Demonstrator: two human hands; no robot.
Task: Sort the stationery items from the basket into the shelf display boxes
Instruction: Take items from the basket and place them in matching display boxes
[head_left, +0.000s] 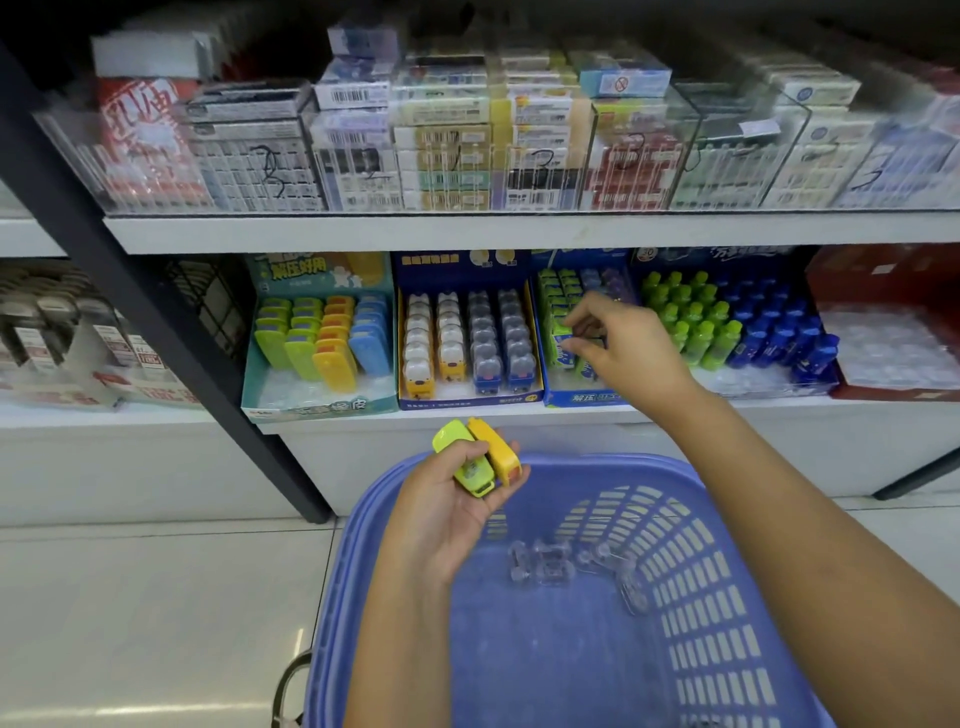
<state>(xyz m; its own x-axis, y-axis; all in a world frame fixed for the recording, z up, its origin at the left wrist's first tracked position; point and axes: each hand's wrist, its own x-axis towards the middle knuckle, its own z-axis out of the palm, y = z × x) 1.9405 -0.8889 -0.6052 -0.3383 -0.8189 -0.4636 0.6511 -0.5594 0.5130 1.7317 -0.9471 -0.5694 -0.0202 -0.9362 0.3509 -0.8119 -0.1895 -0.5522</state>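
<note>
Shop fixtures around a black upright post (153, 322)
A white shelf board (519, 231) runs right from the post; packaged goods (62, 338) sit left of it, pale floor tiles (156, 597) below.

- One head-worn wide-angle view looks forward and down from just above the blue basket (597, 462), whose rim fills the lower frame.
- It faces the shelf (363, 234) front nearly square on, with display boxes (319, 410) at mid-frame and clear boxes (260, 156) near the top.
- It sits close: the left hand (457, 499) and right hand (623, 348) appear large, arms entering from the bottom edge.
- The tiled floor (130, 597) shows lower left.
</note>
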